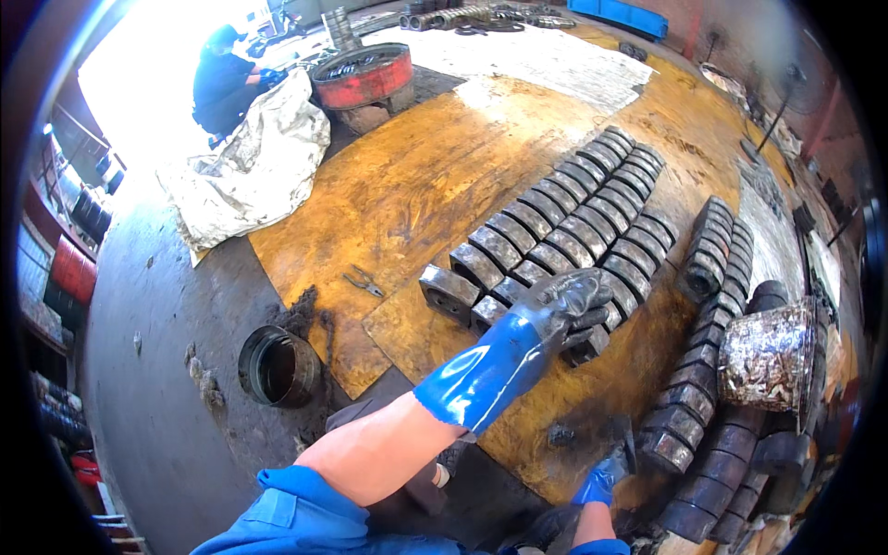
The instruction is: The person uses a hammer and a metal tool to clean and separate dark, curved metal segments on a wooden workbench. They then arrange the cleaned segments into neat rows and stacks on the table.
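Curling half-closed over metal blocks (583, 222), the left hand (575, 301) is showing at 3 o'clock, the right hand (607, 472) at 5, and I cannot tell either's hold.

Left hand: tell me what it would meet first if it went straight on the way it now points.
Probably the dark blocks in the rightmost row of the three-row group, just beyond the left hand; depth is unclear, so it may already touch them.
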